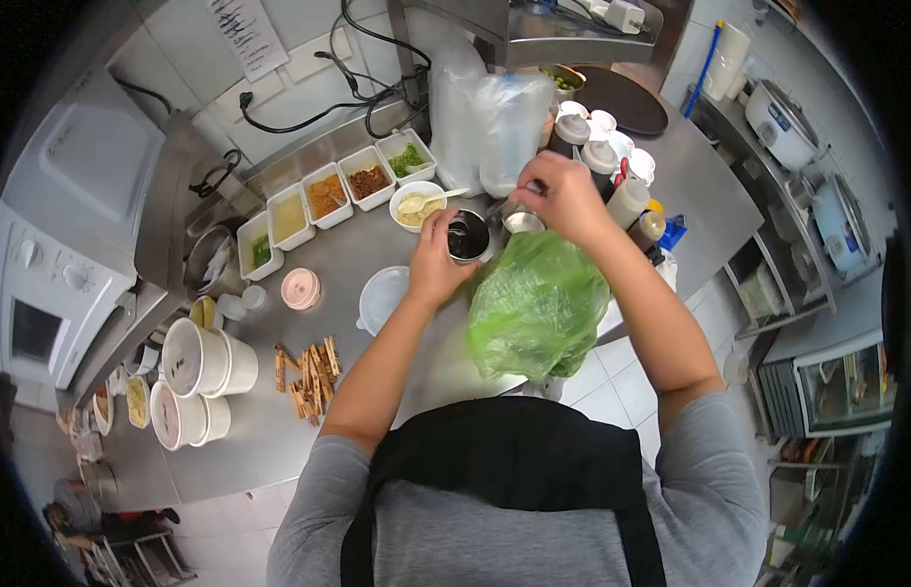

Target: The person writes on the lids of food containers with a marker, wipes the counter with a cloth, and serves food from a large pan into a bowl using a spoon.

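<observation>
My left hand (434, 266) is wrapped round a small round cup (467, 235) with dark contents. Just right of it, my right hand (561, 196) is pinched closed above a small metal cup (523, 223). A bit of something dark shows at those fingertips, too small to name. Below my right wrist a crumpled green plastic bag (539, 303) stands at the counter's front edge. A white bowl of pale food (416, 207) with a spoon (446, 196) lies behind my left hand. Beside my left forearm is a translucent lid (383, 299).
Several white trays of toppings (328, 196) line the back of the steel counter (250, 445). Sauce bottles (627, 203) crowd the right. Wrapped chopsticks (311, 380) and lidded tubs (195, 358) lie left. Clear bags (509, 117) stand behind. A person (84, 514) is at the far lower left.
</observation>
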`<move>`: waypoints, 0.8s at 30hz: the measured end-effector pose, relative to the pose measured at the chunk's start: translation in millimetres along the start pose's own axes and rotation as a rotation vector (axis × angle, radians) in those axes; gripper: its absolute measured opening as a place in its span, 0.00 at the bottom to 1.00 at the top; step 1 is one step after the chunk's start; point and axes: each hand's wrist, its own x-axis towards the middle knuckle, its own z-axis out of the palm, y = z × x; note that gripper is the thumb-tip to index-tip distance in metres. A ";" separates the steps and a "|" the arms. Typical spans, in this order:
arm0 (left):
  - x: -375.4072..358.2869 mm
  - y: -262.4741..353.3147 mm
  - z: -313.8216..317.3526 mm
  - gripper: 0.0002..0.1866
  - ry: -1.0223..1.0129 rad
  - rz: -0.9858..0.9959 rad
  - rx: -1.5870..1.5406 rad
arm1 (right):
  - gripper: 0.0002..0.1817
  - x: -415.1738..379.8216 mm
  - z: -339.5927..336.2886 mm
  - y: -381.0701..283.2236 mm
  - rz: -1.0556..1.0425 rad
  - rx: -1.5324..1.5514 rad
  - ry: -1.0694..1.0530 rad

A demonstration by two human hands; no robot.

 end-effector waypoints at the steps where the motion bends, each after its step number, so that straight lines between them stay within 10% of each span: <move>1: 1.1 0.3 -2.8 0.45 -0.005 -0.009 -0.027 | 0.10 -3.2 -5.5 -7.9 0.047 0.023 0.040; 9: 6.2 -6.3 -23.0 0.46 -0.096 -0.018 -0.023 | 0.12 -45.8 -24.1 13.6 0.523 -0.120 0.435; 24: 1.3 58.3 -128.9 0.46 -0.144 0.222 -0.123 | 0.07 -55.6 13.2 45.9 0.359 -0.202 0.238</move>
